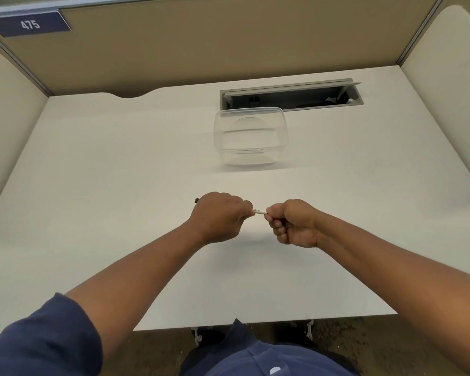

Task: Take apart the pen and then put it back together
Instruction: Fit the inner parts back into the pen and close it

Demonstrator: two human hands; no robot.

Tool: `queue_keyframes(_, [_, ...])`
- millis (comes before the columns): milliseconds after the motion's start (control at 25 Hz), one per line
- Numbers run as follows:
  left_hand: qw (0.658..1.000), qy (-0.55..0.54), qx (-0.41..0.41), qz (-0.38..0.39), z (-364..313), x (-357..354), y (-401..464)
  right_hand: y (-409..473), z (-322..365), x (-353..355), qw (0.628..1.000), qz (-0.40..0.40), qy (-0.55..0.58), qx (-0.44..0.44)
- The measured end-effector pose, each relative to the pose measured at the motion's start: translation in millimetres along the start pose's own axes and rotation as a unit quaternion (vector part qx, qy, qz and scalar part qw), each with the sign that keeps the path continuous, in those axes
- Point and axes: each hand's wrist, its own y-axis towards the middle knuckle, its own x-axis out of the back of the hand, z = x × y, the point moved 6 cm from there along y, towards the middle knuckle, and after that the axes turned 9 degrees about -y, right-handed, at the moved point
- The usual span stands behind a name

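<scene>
A white pen [259, 211] lies level between both fists, a little above the white desk [120, 158]. Only a short white stretch with small print shows between them. My left hand [219, 217] grips the left part of the pen, and a dark end [196, 200] sticks out past its far side. My right hand [293, 222] grips the right part, fingers curled round it. The rest of the pen is hidden inside the two fists.
A clear plastic tub [251, 135] stands on the desk beyond the hands. Behind it is an open grey cable tray [291, 95] sunk into the desktop. Beige partition walls [228, 44] enclose the desk at the back and both sides.
</scene>
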Motion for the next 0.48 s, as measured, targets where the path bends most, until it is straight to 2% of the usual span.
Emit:
queue_keyframes(80, [1.000, 0.008, -0.010, -0.020, 3.3, -1.6, 0.6, 0.2, -1.3, 0.2, 1.000, 0.017, 0.015, -0.010])
queue_keyframes(160, [0.997, -0.050, 0.048, 0.023, 10.3, -6.9, 5.4, 2.0, 3.3, 4.7, 0.994, -0.026, -0.095, 0.045])
queue_keyframes(200, [0.988, -0.102, 0.093, 0.063, 13.5, -9.0, 8.2, 2.2, 9.1, 7.5, 0.976, -0.072, -0.177, 0.101])
queue_keyframes(280, [0.944, -0.247, 0.178, 0.128, 21.6, -15.0, 10.3, -1.3, 22.1, 12.6, 0.897, -0.183, -0.318, 0.248])
queue_keyframes(360, [0.885, -0.387, 0.211, 0.147, 24.3, -15.5, 10.5, -9.6, 29.6, 12.5, 0.783, -0.254, -0.419, 0.382])
queue_keyframes(400, [0.862, -0.433, 0.215, 0.153, 24.0, -14.6, 10.8, -13.4, 30.4, 12.2, 0.731, -0.273, -0.462, 0.422])
queue_keyframes(440, [0.847, -0.458, 0.215, 0.160, 22.9, -13.5, 11.2, -14.0, 30.1, 12.6, 0.700, -0.283, -0.487, 0.440])
queue_keyframes(480, [0.847, -0.459, 0.213, 0.163, 21.3, -11.4, 12.4, -13.3, 30.4, 13.0, 0.701, -0.284, -0.488, 0.435])
